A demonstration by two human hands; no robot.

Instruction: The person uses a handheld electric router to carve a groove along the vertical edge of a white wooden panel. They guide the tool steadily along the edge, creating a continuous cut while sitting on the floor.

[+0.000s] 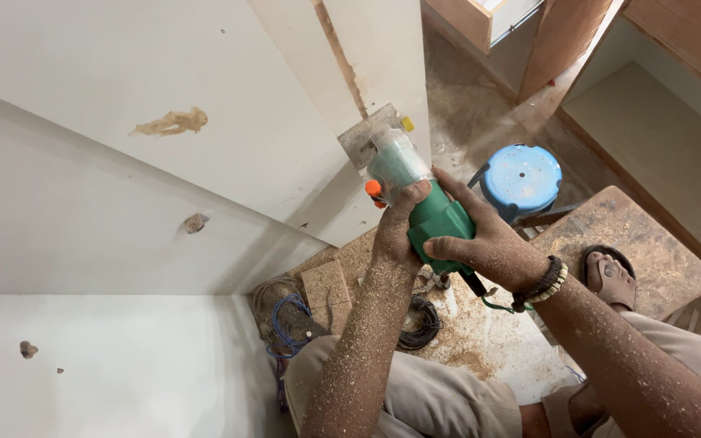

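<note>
A green hand-held trimmer router [438, 221] with a clear base [397, 158] is pressed against the edge of a white laminated panel [204, 97]. My left hand [399, 223] grips the tool's body from the left. From the right, my right hand [488, 239] wraps around the same green body; a beaded bracelet circles its wrist. Both forearms are coated in sawdust. An orange knob [374, 188] sticks out near the base. The tool's cord [480, 292] hangs below.
White cabinet panels [83, 243] fill the left. A blue plastic stool [522, 174] and a sawdust-covered wooden board [634, 243] stand to the right, with my sandalled foot [610, 276] on the board. Coiled wires [419, 324] lie on the dusty floor. Wooden cabinets [675, 81] are at upper right.
</note>
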